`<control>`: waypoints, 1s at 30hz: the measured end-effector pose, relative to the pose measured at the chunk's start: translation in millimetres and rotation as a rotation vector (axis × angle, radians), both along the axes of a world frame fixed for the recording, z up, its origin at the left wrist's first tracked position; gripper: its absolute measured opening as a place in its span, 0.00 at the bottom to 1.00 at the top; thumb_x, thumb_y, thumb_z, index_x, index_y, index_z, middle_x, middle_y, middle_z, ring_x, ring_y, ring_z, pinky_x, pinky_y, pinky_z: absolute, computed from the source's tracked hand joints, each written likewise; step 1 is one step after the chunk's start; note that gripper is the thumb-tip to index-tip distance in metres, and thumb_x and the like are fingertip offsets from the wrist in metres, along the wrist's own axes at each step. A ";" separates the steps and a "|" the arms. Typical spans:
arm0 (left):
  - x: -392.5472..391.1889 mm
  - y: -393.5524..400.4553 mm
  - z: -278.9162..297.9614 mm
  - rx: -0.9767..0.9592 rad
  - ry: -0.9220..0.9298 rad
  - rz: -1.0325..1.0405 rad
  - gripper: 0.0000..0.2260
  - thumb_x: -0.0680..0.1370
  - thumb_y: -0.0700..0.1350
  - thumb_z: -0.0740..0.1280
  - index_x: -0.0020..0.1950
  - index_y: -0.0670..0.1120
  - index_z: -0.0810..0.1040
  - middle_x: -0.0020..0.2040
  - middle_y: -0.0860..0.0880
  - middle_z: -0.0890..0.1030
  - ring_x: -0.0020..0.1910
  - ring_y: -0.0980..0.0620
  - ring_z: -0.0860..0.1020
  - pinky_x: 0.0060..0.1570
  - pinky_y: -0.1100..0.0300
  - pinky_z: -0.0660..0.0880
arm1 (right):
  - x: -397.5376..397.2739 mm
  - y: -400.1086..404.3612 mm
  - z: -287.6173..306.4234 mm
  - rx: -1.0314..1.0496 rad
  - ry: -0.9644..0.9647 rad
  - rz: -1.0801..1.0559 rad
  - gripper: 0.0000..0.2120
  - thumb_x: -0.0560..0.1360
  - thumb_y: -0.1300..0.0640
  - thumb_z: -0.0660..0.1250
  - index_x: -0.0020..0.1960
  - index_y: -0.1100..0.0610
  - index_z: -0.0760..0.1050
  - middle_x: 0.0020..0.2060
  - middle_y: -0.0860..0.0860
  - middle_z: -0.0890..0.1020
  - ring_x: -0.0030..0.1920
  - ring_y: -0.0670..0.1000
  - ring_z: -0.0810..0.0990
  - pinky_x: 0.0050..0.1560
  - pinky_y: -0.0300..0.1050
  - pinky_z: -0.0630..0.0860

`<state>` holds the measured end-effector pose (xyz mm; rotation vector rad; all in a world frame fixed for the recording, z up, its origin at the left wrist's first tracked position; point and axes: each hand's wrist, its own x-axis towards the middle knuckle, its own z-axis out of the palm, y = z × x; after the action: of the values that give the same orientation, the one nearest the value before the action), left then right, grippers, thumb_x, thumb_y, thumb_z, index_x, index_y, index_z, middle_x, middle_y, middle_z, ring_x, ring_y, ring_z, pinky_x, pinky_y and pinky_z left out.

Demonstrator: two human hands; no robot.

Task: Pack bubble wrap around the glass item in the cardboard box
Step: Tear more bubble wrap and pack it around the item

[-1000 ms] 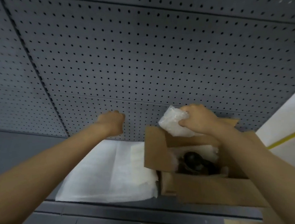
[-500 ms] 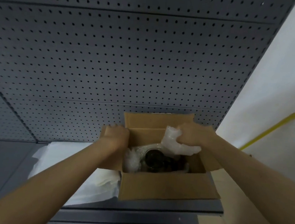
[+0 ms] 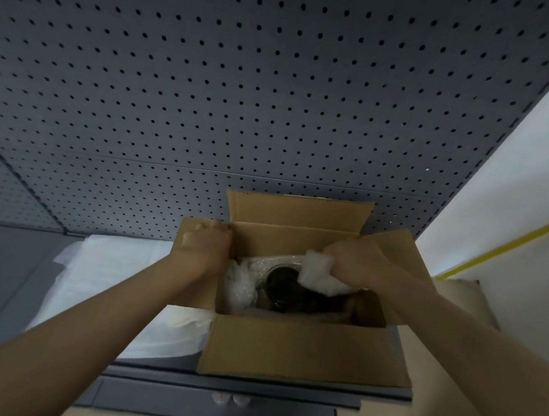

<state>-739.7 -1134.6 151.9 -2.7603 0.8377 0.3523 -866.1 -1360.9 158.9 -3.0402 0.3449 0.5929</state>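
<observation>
A grey pegboard wall [image 3: 243, 89] fills the view behind both hands. Below and left of the left hand, white wrap sheets [image 3: 99, 292] are spread on the dark shelf [image 3: 1, 283]. The cardboard box [image 3: 304, 349] is set open between the two forearms, its flaps raised. The left hand [image 3: 201, 251] is closed over the box's left flap, fingers curled on its upper edge. The right hand [image 3: 358, 261] is held inside the box's right side, clenched around a wad of bubble wrap [image 3: 318, 274] that sticks out to its left and below. The dark glass item [image 3: 282, 288] is seen lying in the box just below and left of the right hand, with more crumpled wrap [image 3: 240, 284] packed against it, beneath the left hand.
</observation>
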 end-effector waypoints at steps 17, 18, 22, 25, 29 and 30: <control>-15.2 2.4 18.3 -0.289 0.163 0.184 0.14 0.79 0.44 0.60 0.64 0.46 0.75 0.62 0.46 0.74 0.58 0.46 0.75 0.46 0.57 0.71 | 15.6 -13.2 -52.1 -0.020 0.085 -0.120 0.13 0.79 0.59 0.62 0.62 0.60 0.76 0.61 0.56 0.79 0.61 0.54 0.78 0.59 0.44 0.73; -15.5 3.1 18.1 -0.284 0.181 0.185 0.15 0.79 0.45 0.60 0.65 0.47 0.74 0.63 0.46 0.73 0.60 0.45 0.74 0.49 0.55 0.72 | 12.4 -13.7 -56.0 -0.018 0.083 -0.102 0.13 0.78 0.59 0.63 0.61 0.60 0.77 0.60 0.56 0.79 0.60 0.54 0.78 0.58 0.44 0.74; -17.8 3.5 22.5 -0.262 0.198 0.166 0.18 0.80 0.45 0.59 0.70 0.46 0.71 0.66 0.45 0.71 0.64 0.44 0.72 0.60 0.50 0.73 | 8.5 -20.3 -60.1 -0.041 0.113 -0.019 0.14 0.75 0.57 0.67 0.59 0.59 0.76 0.58 0.54 0.80 0.59 0.52 0.79 0.56 0.42 0.74; -17.8 4.6 24.1 -0.255 0.192 0.138 0.18 0.80 0.44 0.60 0.70 0.45 0.71 0.66 0.44 0.73 0.64 0.45 0.73 0.61 0.52 0.73 | 13.7 -30.1 -65.1 -0.181 0.002 0.113 0.12 0.76 0.61 0.62 0.59 0.55 0.75 0.57 0.53 0.79 0.61 0.54 0.73 0.60 0.46 0.69; -16.6 5.2 21.9 -0.271 0.185 0.140 0.16 0.80 0.43 0.60 0.67 0.44 0.73 0.64 0.44 0.76 0.62 0.46 0.74 0.59 0.54 0.73 | 21.1 -29.4 -87.4 -0.289 -0.010 0.117 0.14 0.80 0.64 0.53 0.61 0.57 0.72 0.60 0.56 0.76 0.61 0.54 0.74 0.59 0.45 0.72; -16.4 5.8 20.8 -0.273 0.184 0.136 0.15 0.80 0.43 0.61 0.67 0.44 0.73 0.63 0.44 0.76 0.62 0.46 0.75 0.59 0.54 0.74 | 20.8 -24.4 -92.2 -0.302 0.002 0.111 0.13 0.81 0.62 0.54 0.63 0.58 0.70 0.60 0.57 0.75 0.61 0.54 0.75 0.59 0.45 0.72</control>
<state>-756.1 -1128.8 172.7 -3.0856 0.7936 0.5626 -845.3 -1385.3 66.7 -3.3675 0.2906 0.5988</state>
